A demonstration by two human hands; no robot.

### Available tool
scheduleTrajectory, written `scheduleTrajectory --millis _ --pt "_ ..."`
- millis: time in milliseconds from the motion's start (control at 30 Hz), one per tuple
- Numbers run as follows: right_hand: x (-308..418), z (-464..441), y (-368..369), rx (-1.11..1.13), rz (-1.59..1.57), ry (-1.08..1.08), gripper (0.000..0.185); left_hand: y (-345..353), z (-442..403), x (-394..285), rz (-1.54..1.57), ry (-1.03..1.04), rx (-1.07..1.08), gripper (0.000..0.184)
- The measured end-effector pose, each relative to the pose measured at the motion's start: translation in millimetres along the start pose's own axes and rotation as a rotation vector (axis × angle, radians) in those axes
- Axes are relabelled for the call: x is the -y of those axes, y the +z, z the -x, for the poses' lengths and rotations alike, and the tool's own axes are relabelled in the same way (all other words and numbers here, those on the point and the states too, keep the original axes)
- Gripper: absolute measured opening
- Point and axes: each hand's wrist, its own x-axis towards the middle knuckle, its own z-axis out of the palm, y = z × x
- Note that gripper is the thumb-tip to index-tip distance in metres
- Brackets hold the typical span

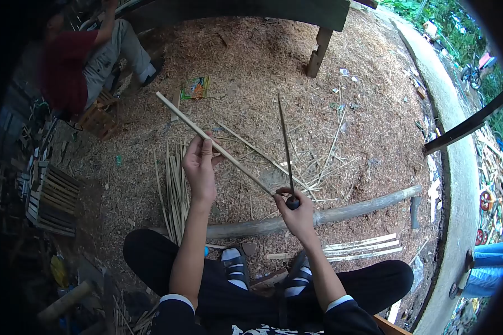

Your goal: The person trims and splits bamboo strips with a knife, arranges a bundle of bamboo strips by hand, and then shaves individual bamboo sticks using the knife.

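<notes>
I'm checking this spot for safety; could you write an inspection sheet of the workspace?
Surface: ground covered with shavings.
Job's things: pale strip; long narrow blade with a dark handle.
Clutter: loose strips, colourful wrapper, thick pole lying crosswise.
Hands: left hand holds the strip along its length; right hand grips the handle, at the strip's near end.
Cables: nothing seen.
Surroundings: seated person at upper left, dark bench ahead, concrete path at right.

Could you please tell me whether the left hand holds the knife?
No, the right hand holds the knife; the left hand holds a strip.
</notes>
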Motion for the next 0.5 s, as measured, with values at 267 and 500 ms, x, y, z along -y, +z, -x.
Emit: scheduleTrajectory --millis 267,500 --pt "-33 3 14 0.044 -0.020 -0.098 0.017 2 6 -2 0.047 -0.002 0.010 0.026" --pt "-1 6 7 0.012 -0.417 0.181 0.017 26 48 26 -0.158 -0.251 0.521 0.031"
